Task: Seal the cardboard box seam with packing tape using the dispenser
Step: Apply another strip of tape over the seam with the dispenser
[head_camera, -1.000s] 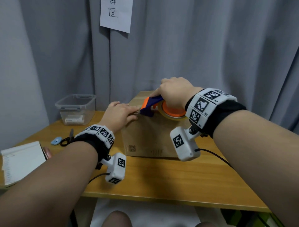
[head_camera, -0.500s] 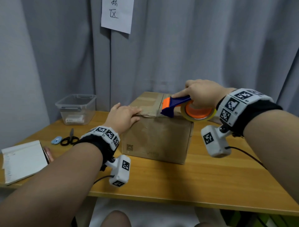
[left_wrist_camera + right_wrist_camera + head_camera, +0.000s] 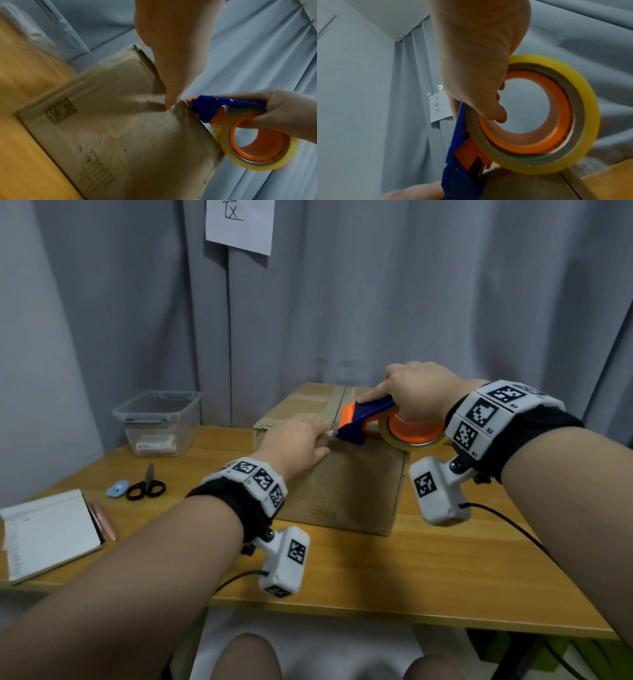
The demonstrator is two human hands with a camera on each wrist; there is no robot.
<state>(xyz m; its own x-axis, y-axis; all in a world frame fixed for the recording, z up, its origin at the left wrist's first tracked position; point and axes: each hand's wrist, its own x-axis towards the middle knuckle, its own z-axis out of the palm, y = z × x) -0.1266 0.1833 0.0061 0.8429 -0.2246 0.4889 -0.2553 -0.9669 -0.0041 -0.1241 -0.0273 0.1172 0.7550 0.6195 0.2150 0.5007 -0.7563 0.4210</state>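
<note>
Since 0.5 s ago, dispenser (image 3: 364,419) nearer left hand (image 3: 295,442).

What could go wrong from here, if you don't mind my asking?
The left hand presses the tape end right beside the dispenser nose, so its cutter might nick a fingertip. The right hand holds the dispenser at the box top's near edge, off the seam; pulling from there could lay tape crooked.
</note>
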